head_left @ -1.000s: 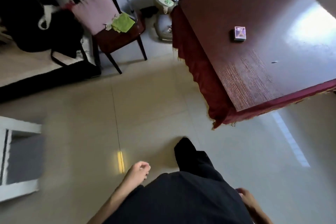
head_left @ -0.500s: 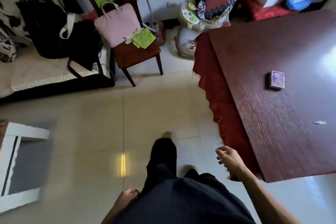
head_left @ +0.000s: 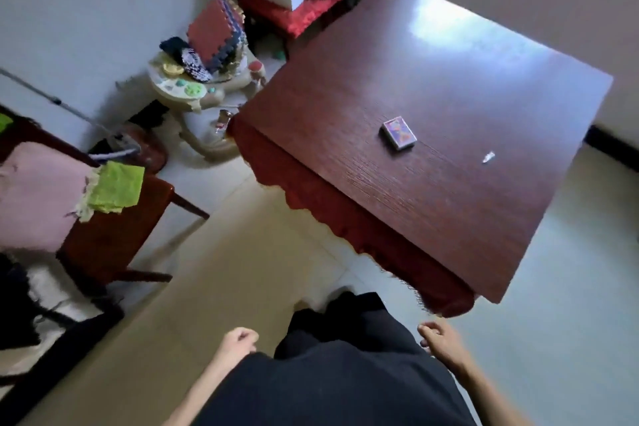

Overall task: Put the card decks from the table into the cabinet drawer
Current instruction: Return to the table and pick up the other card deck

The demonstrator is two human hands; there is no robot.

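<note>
One card deck, purple-blue with a pale edge, lies flat near the middle of the dark red wooden table. My left hand hangs low beside my dark clothing, fingers curled into a loose fist, holding nothing. Below the table's near corner is my right hand, fingers curled and empty, well short of the deck. The cabinet drawer is out of view.
A small white scrap lies on the table right of the deck. A wooden chair with a pink bag and green cloth stands left. A baby walker piled with foam mats sits by the wall.
The view has swung right and closer to the table; the white cabinet at the left edge has left the frame. My right hand has dropped back beside my body.
</note>
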